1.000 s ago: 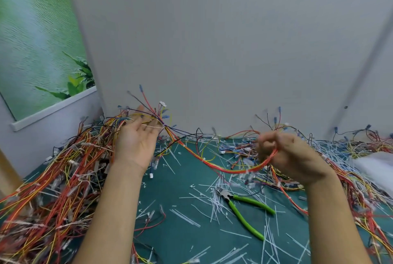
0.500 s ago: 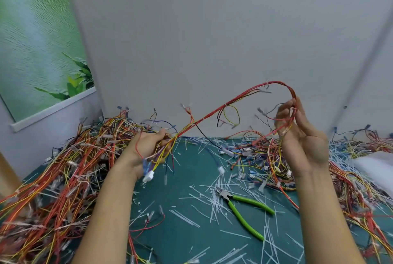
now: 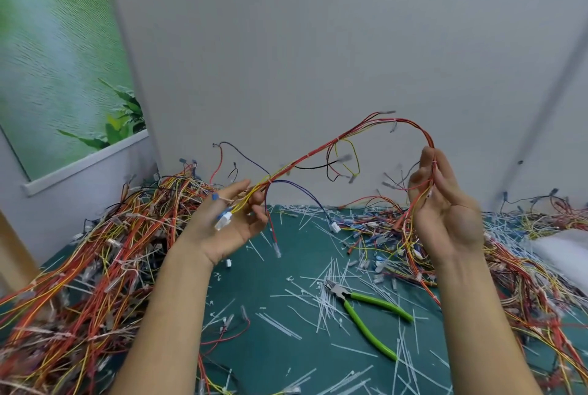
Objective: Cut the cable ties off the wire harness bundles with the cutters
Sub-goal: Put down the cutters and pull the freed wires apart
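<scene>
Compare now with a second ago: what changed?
Both hands raised one wire harness and spread it. The left hand came off the wire pile and now holds the connector end. The right hand rose, pinching the red wires. The cutters and cut ties stayed put on the mat.

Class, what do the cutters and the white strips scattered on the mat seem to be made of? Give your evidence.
Cutters: dull grey head, likely steel; glossy green handles, probably plastic sleeves. White strips: thin, stiff, straight, probably nylon tie offcuts.
</scene>
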